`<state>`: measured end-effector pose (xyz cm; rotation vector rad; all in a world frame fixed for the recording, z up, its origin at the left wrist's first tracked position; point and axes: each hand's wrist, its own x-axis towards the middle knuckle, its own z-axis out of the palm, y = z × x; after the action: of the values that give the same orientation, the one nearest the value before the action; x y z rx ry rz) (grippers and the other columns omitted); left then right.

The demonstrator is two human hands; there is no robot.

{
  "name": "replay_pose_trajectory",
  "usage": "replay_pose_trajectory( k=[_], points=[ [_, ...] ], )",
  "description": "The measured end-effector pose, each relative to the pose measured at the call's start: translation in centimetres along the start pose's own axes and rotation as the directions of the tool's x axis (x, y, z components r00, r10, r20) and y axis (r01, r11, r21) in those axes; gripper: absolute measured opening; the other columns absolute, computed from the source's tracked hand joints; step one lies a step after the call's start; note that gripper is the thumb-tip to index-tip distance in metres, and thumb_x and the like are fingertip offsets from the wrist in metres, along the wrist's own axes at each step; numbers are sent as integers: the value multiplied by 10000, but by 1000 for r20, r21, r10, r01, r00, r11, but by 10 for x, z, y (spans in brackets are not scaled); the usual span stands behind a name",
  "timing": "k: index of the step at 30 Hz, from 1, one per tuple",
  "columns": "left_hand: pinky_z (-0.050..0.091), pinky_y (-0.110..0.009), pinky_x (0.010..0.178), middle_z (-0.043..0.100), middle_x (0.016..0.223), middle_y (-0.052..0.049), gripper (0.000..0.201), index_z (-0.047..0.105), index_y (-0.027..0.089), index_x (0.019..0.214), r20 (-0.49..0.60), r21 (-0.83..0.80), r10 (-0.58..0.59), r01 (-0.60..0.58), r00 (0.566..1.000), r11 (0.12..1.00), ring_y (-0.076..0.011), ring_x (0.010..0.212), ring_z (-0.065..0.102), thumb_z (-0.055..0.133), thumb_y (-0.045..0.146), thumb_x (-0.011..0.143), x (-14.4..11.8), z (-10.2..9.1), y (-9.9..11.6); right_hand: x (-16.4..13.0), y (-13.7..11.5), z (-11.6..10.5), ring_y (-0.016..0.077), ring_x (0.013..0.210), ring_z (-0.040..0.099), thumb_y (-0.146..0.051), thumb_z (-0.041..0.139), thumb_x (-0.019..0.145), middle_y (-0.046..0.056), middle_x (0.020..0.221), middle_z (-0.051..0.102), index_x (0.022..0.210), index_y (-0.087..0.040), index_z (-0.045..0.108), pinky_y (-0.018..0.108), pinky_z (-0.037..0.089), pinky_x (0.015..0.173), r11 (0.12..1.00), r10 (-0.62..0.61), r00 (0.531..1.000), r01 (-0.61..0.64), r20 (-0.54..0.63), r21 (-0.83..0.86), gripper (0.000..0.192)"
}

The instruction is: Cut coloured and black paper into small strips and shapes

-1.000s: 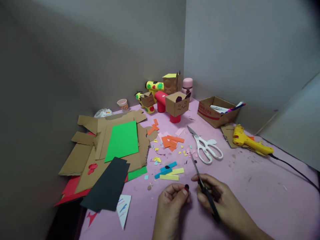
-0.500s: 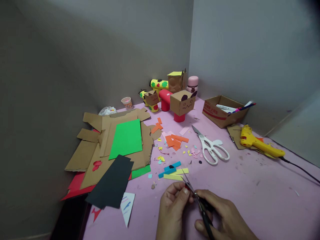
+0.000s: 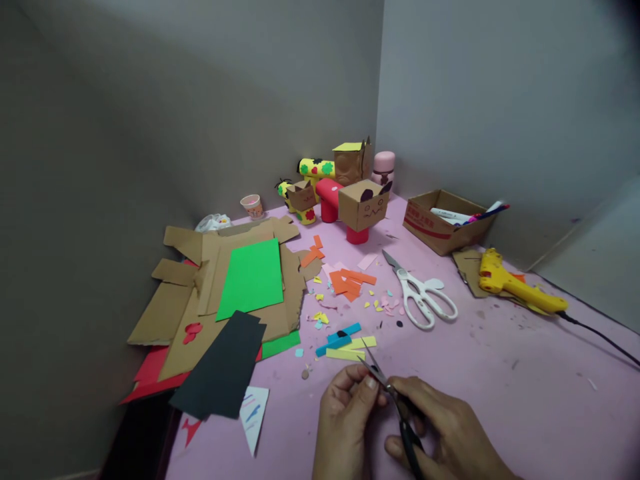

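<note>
At the bottom centre of the frame our right hand (image 3: 450, 433) is closed around the black handles of a small pair of scissors (image 3: 395, 400), whose thin blades point up and left toward our left hand (image 3: 345, 417). The left fingers are pinched shut on a tiny scrap of paper (image 3: 371, 382) right at the blades. We judge the scrap to be almost weightless, limp and easy to crush or drop, so it wants a light pinch at its edge, clear of the cutting line. The scissors look stiff and light, and are best held by the handle loops, with the blade tips treated as sharp.

Much of this is hard to read. The scrap is nearly covered by our fingertips, so we cannot tell its shape or colour with certainty, nor whether the blades are open on it or closed. The scissor handles are buried in the right palm, and both wrists are cut off by the lower edge.

Above the hands, on the pink table (image 3: 500, 373), lie blue and yellow paper strips (image 3: 345, 343), and further up, right of centre, a white-handled pair of scissors (image 3: 423, 300). A yellow glue gun (image 3: 515, 283) rests at the right, its cord running out of frame.
</note>
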<state>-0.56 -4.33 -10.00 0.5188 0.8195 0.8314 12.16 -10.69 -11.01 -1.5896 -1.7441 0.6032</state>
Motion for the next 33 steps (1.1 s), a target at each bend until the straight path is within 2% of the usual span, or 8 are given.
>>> replay_pose_trajectory(
  k=[8, 15, 21, 28, 33],
  points=[
    [392, -193, 558, 588, 516, 23, 264, 634, 162, 712, -16, -10, -6, 6, 1000, 1000, -99, 535, 525, 819, 302, 586, -2, 2, 1, -1, 2, 0, 180, 611, 617, -296, 602, 760, 34, 781, 666, 1088, -200, 519, 264, 501, 549, 1000, -14, 1000, 14, 14, -24, 352],
    [389, -182, 546, 594, 518, 21, 251, 644, 156, 703, 8, -55, -32, 32, 999, 998, -86, 519, 523, 822, 289, 587, -3, 6, 2, -2, 4, 1, 180, 606, 619, -299, 593, 777, 50, 780, 663, 1089, -174, 520, 265, 505, 549, 999, -31, 999, 32, 13, -27, 344],
    [397, -183, 569, 604, 517, 18, 264, 637, 160, 717, -12, -59, -28, 27, 1000, 998, -89, 531, 533, 827, 283, 580, -2, 4, -1, -2, 3, 2, 167, 544, 603, -281, 602, 777, 38, 732, 647, 1120, -150, 518, 249, 500, 503, 998, -50, 999, 49, -6, -34, 376],
    [400, -197, 577, 598, 518, 22, 293, 629, 162, 727, -30, -19, -12, 11, 999, 1000, -96, 535, 528, 827, 309, 571, -2, 4, 1, -5, 9, 4, 216, 728, 683, -262, 606, 778, 93, 875, 695, 1166, -156, 513, 299, 559, 645, 999, -30, 999, 30, 17, 42, 413],
    [405, -207, 581, 601, 532, 17, 296, 630, 162, 744, -32, 29, 10, -9, 999, 1000, -103, 543, 532, 818, 326, 584, -1, 2, 1, -6, 10, 4, 199, 680, 680, -234, 612, 773, 67, 860, 705, 1163, -186, 520, 273, 556, 606, 998, -37, 999, 37, -1, 60, 403]
  ],
)
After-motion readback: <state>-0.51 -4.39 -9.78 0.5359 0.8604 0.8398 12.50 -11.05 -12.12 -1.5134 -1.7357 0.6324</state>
